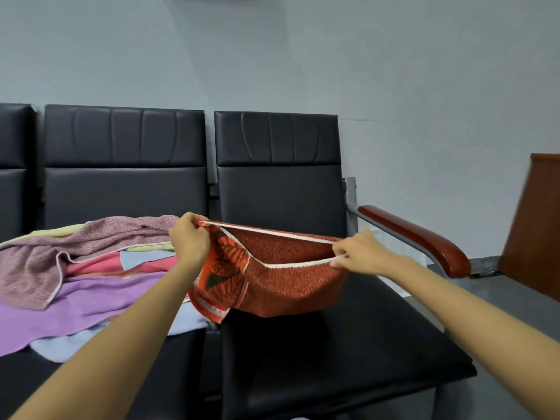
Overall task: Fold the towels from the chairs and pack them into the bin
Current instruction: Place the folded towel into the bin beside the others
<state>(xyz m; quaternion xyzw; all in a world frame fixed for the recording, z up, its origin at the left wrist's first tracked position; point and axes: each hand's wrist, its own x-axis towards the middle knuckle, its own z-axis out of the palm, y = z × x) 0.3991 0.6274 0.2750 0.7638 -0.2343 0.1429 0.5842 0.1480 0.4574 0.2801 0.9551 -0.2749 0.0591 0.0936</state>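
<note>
Two bare forearms reach out from just under the camera, the left forearm (121, 344) over the gap between two seats, the right forearm (469, 313) above the black padded seat (348, 359) of the end chair.

Past them, the red towel (288, 283) hangs doubled over between the hands, its lower fold sagging onto that seat. The left hand (189, 241) has its fingers curled round the gathered corners at the white hem. The right hand (359, 253) pinches the nearer white edge between thumb and fingertip, the other fingers lifted loosely. I'd say the cloth is light, soft terry: it droops wherever it isn't held and will not keep a crease unless laid flat. The hemmed corners look like the surest grip, since the binding there is firmer than the pile and lets both layers be matched edge to edge.

On the next seat to the left lies a loose heap of towels (75, 283), lilac, pale blue, pink and yellow-green, with a speckled mauve towel (100, 237) on top; all unfolded, and likely just as limp.

Farther back are the black chair backs (277, 165), a reddish wooden armrest (418, 237) on the right, a brown wooden panel (533, 225) beyond it, and the grey wall (394, 71). I can't see the bin anywhere.
</note>
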